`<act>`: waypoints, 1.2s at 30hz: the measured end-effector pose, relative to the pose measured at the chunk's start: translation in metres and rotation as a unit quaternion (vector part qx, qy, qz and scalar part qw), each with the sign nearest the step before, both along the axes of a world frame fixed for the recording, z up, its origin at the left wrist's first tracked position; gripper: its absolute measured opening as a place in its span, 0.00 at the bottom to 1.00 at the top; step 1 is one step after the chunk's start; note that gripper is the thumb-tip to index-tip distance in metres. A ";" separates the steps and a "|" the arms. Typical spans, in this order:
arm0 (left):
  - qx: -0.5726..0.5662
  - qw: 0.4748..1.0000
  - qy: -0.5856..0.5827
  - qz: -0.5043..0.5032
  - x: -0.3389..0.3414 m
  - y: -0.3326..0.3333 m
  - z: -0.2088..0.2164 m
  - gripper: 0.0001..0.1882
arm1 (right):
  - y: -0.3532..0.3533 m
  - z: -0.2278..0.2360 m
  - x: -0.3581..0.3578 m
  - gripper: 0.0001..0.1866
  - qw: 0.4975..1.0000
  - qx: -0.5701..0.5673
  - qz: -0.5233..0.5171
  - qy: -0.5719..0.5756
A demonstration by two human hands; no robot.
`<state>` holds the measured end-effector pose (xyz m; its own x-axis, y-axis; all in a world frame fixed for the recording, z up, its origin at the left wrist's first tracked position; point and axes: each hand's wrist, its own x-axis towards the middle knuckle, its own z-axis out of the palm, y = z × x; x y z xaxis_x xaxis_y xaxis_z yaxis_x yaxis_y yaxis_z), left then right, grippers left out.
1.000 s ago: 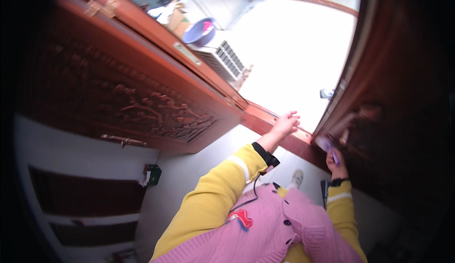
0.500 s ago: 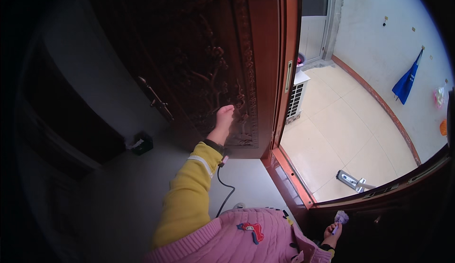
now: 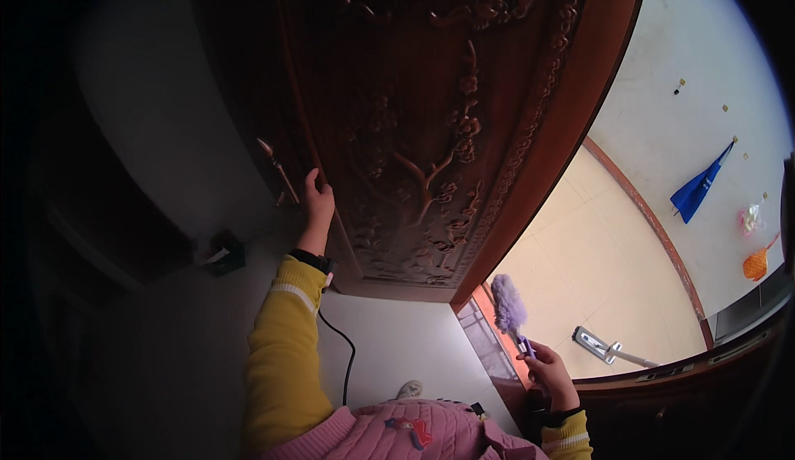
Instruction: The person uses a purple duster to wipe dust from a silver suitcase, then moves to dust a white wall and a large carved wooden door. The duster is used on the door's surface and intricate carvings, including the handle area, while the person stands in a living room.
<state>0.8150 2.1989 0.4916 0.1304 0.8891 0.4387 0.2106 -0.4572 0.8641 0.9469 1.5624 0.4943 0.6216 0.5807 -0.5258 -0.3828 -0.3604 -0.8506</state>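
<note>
A dark wooden door with carved blossom branches fills the middle of the view. My left hand is at its lower left part, just right of the long metal handle. The thumb and index finger stand apart and nothing shows in the hand. Whether the fingertips press on the wood I cannot tell. At the lower right, my right hand is closed around the purple handle of a fluffy duster. The duster's head points up and left, before the doorway's reddish sill.
Beyond the door lies a tiled floor with a flat mop on it. A blue umbrella and an orange item hang on the white wall. A dark box sits on the floor at left. A dark cable hangs by my left sleeve.
The door leaf now covers more of the doorway. My left hand has shifted left toward the handle, its fingers more spread. The right hand has raised the duster up and left.
</note>
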 end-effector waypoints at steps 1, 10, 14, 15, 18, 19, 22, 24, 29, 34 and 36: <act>0.011 0.999 -0.027 -0.046 0.011 -0.008 0.019 0.29 | 0.021 0.026 0.005 0.26 0.998 0.016 0.037 -0.048; 0.085 0.930 -0.169 -0.316 0.092 -0.119 0.180 0.37 | 0.187 0.188 0.067 0.36 0.768 0.217 0.098 -0.594; 0.169 0.941 -0.118 -0.268 0.114 -0.131 0.222 0.36 | 0.210 0.220 0.099 0.30 0.651 0.189 0.108 -0.727; 0.236 0.938 -0.099 -0.235 0.117 -0.130 0.234 0.35 | 0.212 0.231 0.111 0.28 0.649 0.158 0.116 -0.736; 0.318 0.933 -0.042 -0.166 0.116 -0.134 0.275 0.35 | 0.214 0.274 0.149 0.22 0.573 0.170 0.091 -0.797; 0.320 0.932 -0.035 -0.165 0.116 -0.134 0.290 0.35 | 0.214 0.291 0.162 0.21 0.554 0.179 0.083 -0.809; 0.370 0.919 -0.014 -0.134 0.124 -0.136 0.341 0.35 | 0.215 0.349 0.200 0.21 0.532 0.216 -0.019 -0.819; 0.411 0.906 0.002 -0.100 0.133 -0.140 0.370 0.35 | 0.220 0.390 0.223 0.22 0.524 0.269 -0.126 -0.799; 0.431 0.899 0.010 -0.077 0.169 -0.166 0.403 0.35 | 0.258 0.441 0.239 0.31 0.466 0.395 -0.250 -0.751; 0.492 0.869 0.041 -0.026 0.188 -0.168 0.433 0.32 | 0.272 0.439 0.229 0.29 0.557 0.350 0.065 -0.750; 0.513 0.857 0.048 0.001 0.185 -0.159 0.445 0.32 | 0.275 0.446 0.230 0.28 0.556 0.391 0.012 -0.733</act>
